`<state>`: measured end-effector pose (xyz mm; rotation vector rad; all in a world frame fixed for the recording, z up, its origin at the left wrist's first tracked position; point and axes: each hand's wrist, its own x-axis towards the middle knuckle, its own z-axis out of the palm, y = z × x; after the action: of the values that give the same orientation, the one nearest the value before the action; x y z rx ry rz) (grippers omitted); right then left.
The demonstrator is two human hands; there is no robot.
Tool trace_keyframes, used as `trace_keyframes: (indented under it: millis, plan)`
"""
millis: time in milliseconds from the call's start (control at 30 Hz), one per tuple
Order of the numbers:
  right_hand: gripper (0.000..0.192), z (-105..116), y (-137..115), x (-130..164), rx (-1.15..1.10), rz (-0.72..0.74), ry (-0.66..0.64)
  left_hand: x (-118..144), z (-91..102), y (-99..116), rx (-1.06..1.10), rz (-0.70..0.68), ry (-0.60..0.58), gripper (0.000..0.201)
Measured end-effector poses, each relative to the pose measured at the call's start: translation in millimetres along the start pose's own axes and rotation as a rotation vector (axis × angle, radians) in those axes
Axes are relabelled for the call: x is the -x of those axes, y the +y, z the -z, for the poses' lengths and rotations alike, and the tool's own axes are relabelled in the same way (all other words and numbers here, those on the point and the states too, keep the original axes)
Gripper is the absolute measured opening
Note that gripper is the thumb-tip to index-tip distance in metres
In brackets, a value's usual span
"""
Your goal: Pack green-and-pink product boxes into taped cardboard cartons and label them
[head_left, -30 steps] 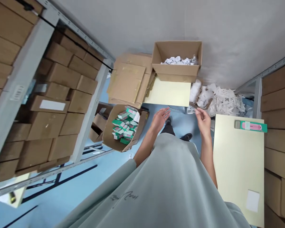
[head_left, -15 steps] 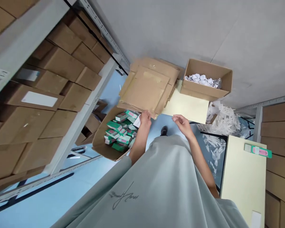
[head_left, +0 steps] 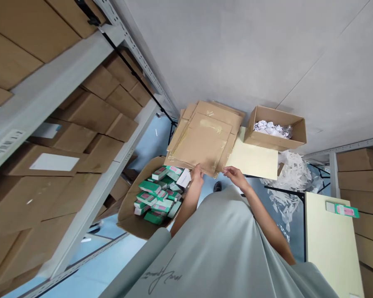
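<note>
Your left hand point(head_left: 198, 174) reaches forward to the near edge of the stack of flattened cardboard sheets point(head_left: 205, 138), at about 12 o'clock from you. The fingers touch this edge, but I cannot tell if they grip it or only rest on it. Just beside this hand, at 10 o'clock, a small white card point(head_left: 184, 179) sticks up from the open carton point(head_left: 133, 207) on the floor. This carton is full of small green and pink boxes point(head_left: 157, 194).

Your right hand point(head_left: 234, 176) is at 1 o'clock, near the corner where the cardboard sheets meet the pale yellow worktop point(head_left: 255, 159). Its fingers are loosely curled and a little apart, and I cannot see anything pinched between them.

On the worktop, at the far side, stands an open brown box point(head_left: 278, 130) with crumpled white paper inside. At 2 o'clock, a heap of white paper scraps point(head_left: 290, 167) lies below the worktop. At 3 o'clock there is a second pale worktop point(head_left: 329, 240), and one green and pink box point(head_left: 343, 210) lies on it. At 9 o'clock, metal shelves point(head_left: 81, 78) carry many brown cartons.
</note>
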<state>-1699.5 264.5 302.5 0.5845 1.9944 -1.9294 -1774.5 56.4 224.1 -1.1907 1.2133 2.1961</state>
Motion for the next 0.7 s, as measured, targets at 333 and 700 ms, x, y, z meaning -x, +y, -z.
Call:
trace_keyframes:
  millis: [333, 700]
  plan:
    - [0.046, -8.2, 0.7, 3.4, -0.011, 0.002, 0.034, 10.5, -14.3, 26.7, -0.007, 0.098, 0.120, 0.019]
    - [0.060, 67.9, -31.5, 58.1, -0.119, 0.181, 0.399, 55.2, -59.1, 65.2, -0.105, -0.384, -0.323, 0.040]
